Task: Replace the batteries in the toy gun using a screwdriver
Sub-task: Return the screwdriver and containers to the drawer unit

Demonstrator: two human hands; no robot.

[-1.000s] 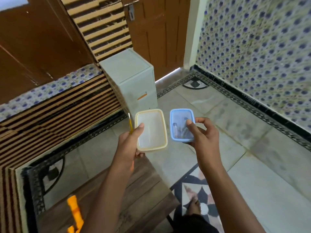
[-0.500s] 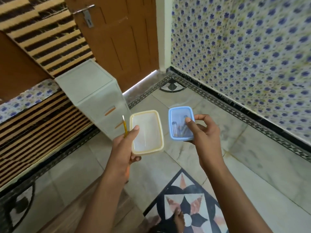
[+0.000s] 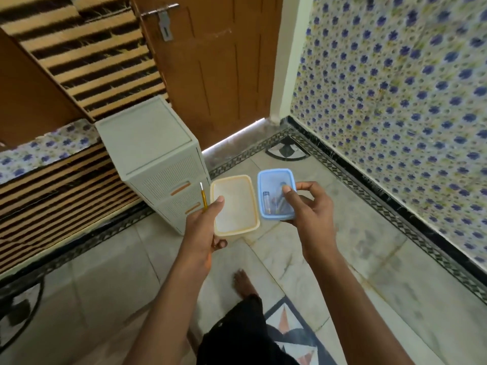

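- Drawer unit (image 3: 155, 164): a pale plastic unit stands on the floor (image 3: 329, 259) against the striped panelling, left of both hands. Its drawers appear closed.
- Screwdriver (image 3: 203, 199): a slim yellow-handled tool, upright, tip upward. It is pinned against the left hand's palm side, so that one hand carries two items.
- Left hand (image 3: 203, 233): closed on the cream box (image 3: 234, 205), thumb on the near-left rim, fingers curled under the base. The same grip traps the screwdriver.
- Cream box: held level and appears empty. Judgement: it is either a lid or a spare tray, kept flat and close to the blue box for transfer of parts.
- Blue box (image 3: 276, 193): held just right of the cream box, the two near but not touching. Inside lie several small cylinders, probably the batteries (image 3: 267, 201); details are too small to confirm.
- Right hand (image 3: 307, 206): supports the blue box from beneath at its right edge, thumb pressed over the rim into the opening, other fingers loosely spread behind.
- Toy gun: not in view. Judgement: the task is at the supply-gathering stage; no screw is yet addressed.
- Risk: tilting the open blue box would spill its contents onto the floor.
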